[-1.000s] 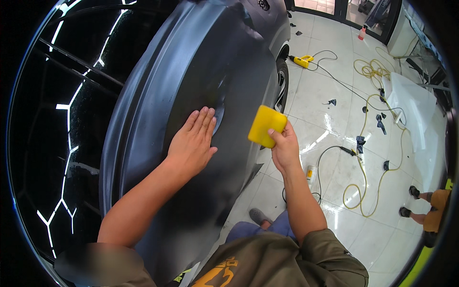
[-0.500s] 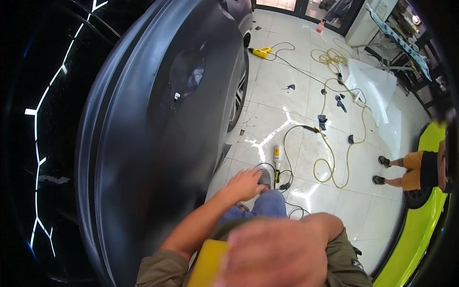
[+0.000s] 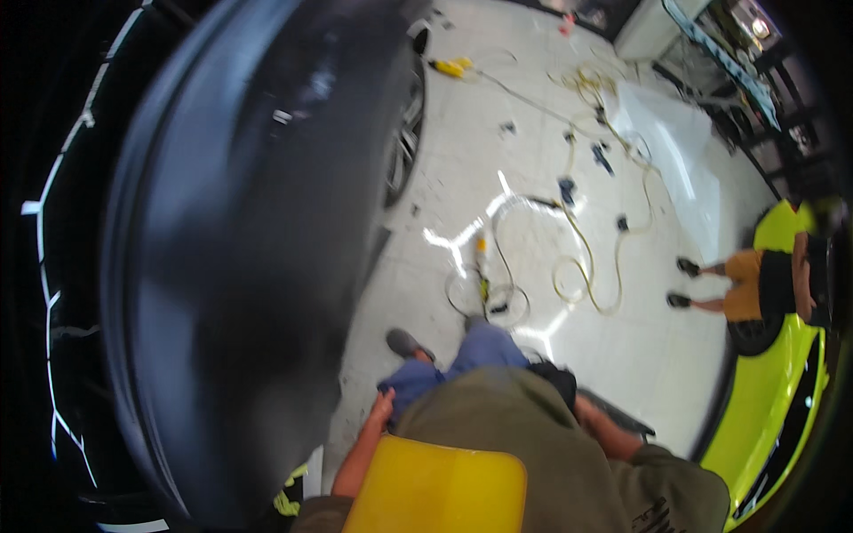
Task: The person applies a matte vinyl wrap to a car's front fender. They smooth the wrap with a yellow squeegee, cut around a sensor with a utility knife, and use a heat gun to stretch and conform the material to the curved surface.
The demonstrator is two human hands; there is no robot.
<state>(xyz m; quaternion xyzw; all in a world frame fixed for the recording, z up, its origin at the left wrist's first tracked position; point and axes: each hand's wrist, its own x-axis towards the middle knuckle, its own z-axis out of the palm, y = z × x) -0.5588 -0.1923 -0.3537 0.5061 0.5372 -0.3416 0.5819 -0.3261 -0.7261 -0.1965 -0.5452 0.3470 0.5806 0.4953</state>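
Pale floor [image 3: 640, 373] lay beneath. The yellow card [image 3: 435, 489] stood before the torso [image 3: 502, 404] at the view's lower edge, its support unseen. The left hand [image 3: 383, 408] was at the left thigh [image 3: 413, 382], grip indeterminable; the right hand was hidden, state unknown. Dark car bodywork [image 3: 258, 266] stood leftward.
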